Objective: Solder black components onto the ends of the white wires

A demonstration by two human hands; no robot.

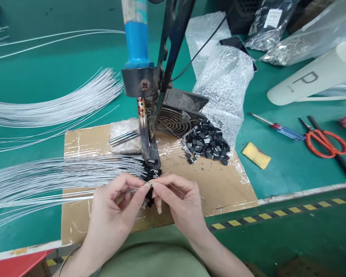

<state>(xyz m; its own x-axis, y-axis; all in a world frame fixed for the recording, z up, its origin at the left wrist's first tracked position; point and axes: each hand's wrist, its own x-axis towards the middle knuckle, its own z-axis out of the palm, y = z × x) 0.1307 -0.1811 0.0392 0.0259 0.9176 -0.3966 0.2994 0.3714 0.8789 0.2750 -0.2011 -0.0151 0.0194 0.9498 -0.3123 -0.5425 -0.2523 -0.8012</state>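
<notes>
My left hand (112,215) is closed in a pinch on thin white wires, whose long ends run off to the left. Against its fingertips, my right hand (183,204) is also pinched shut. Thin silvery strands (187,195) stick out through its fingers to the right; the small spot where the fingertips meet is covered. Just beyond the hands lies a row of white wires (95,169) ending in small black connectors (151,173). Above these, a blue-handled soldering iron (136,42) hangs tip down in a black stand (170,42).
Loose black connectors (207,142) are heaped on the cardboard sheet (225,188), beside a black fan (173,121) and bubble wrap (225,84). More wires (83,98) lie at left. Rightward are a yellow sponge (256,155), screwdriver (288,132), orange-handled scissors (323,142) and white cup (311,79).
</notes>
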